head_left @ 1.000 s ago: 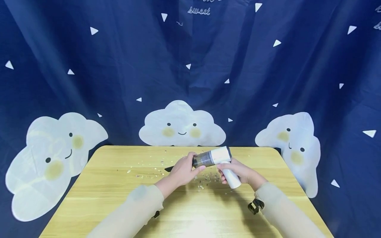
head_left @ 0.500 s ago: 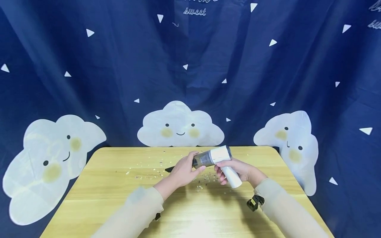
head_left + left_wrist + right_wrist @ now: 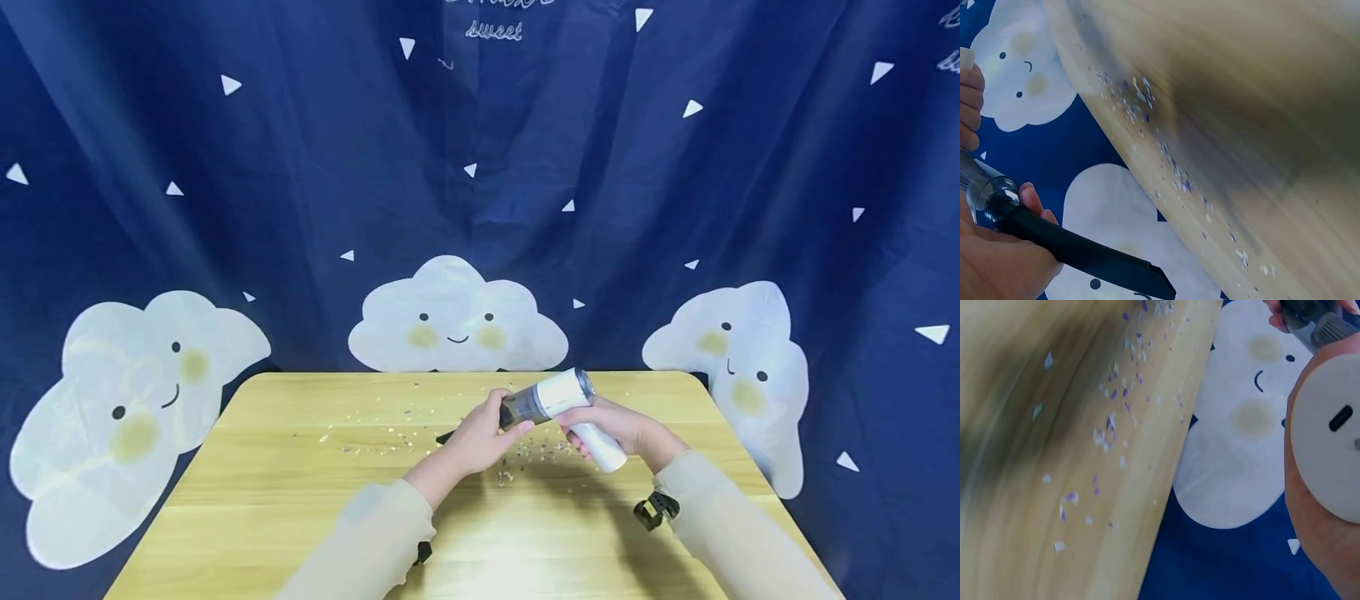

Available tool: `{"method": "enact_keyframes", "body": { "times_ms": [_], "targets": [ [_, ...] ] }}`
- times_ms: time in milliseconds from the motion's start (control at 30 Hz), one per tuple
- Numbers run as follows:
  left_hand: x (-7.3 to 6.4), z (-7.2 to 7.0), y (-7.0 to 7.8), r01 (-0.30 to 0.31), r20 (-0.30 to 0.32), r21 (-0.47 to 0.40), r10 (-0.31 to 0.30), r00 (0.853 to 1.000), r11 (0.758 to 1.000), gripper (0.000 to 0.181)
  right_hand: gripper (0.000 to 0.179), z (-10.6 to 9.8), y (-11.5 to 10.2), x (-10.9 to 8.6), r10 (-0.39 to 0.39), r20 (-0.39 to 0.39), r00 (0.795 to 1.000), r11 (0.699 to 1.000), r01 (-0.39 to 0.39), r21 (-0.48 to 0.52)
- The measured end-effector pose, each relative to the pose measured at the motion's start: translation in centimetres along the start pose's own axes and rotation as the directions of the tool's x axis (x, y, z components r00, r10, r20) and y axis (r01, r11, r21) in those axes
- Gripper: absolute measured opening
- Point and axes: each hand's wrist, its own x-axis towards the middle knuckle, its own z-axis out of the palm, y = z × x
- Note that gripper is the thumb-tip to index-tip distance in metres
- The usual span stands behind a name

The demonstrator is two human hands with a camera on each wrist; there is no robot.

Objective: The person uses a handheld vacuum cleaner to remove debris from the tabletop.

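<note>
A white handheld vacuum cleaner [image 3: 562, 392] with a smoky clear dust cup is held above the table, its body tilted down to the left. My right hand [image 3: 618, 425] grips its white handle, whose round end [image 3: 1335, 437] fills the right side of the right wrist view. Around the front of the dust cup curls my left hand [image 3: 480, 437]. Its black crevice nozzle [image 3: 1085, 247] sticks out past that hand in the left wrist view. Small white and purple paper scraps [image 3: 1175, 169] lie scattered on the tabletop below.
The wooden table [image 3: 300, 517] has rounded far corners. Right behind it hangs a dark blue curtain [image 3: 300, 208] printed with white clouds and triangles. Black wrist devices [image 3: 656, 510] are strapped at the sleeves.
Both hands have shifted slightly to the right with the vacuum cleaner. Its rear end now tips up a little more and the nozzle sits further right and lower.
</note>
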Motion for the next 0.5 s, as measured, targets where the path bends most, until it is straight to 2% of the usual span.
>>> {"method": "enact_keyframes", "body": {
  "times_ms": [200,400,500],
  "targets": [
    [0.5,1.2,1.0,-0.031,0.005,-0.068,0.031,0.999,0.997,0.072,0.015,-0.7,-0.4,-1.3,-0.003,-0.03,1.0,0.999,0.002,-0.053],
    [0.8,2.1,1.7,-0.011,0.02,-0.083,0.012,1.0,0.997,0.073,0.015,-1.4,-0.7,-2.4,0.02,-0.019,1.0,0.998,-0.022,-0.067],
    [1.1,2.4,2.0,0.002,0.033,-0.123,0.003,0.999,0.992,0.073,0.015,-1.8,-1.0,-2.7,0.028,-0.019,0.999,0.996,-0.03,-0.083]
  ]
}}
